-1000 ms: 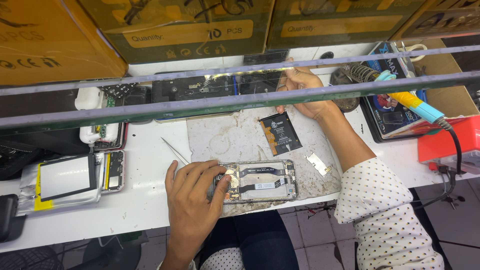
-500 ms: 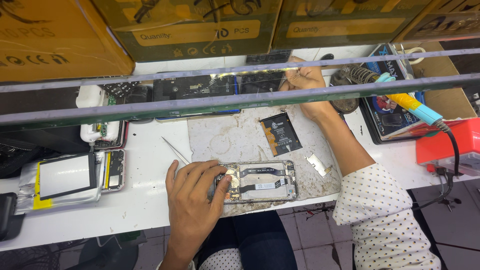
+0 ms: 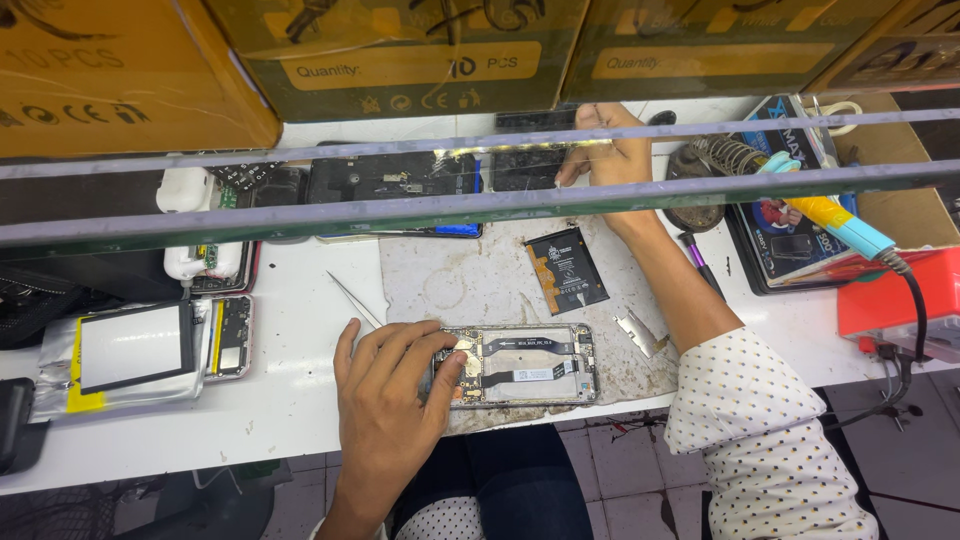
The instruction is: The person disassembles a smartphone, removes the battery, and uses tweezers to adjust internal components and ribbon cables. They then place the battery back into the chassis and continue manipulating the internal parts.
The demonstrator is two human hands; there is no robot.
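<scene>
An opened phone [image 3: 525,365] with its back off lies on a stained grey work mat [image 3: 480,275] at the table's front edge. My left hand [image 3: 390,395] rests flat on the phone's left end, fingers spread over it. My right hand [image 3: 605,150] reaches far back under a shelf rail, fingers on a dark phone part [image 3: 525,165] there; whether it grips it is unclear. A black phone battery [image 3: 566,270] lies loose on the mat between the two hands. A small metal shield plate [image 3: 640,332] sits right of the phone.
Metal tweezers [image 3: 355,300] lie left of the mat. Another dismantled phone [image 3: 228,335] and a boxed screen [image 3: 130,350] sit at left. A soldering iron [image 3: 830,215] with its coil stand [image 3: 715,170], a red device [image 3: 900,290] and cardboard boxes [image 3: 400,50] crowd the right and back.
My right hand has reached a little farther back and up under the rail. My left hand stays on the phone.
</scene>
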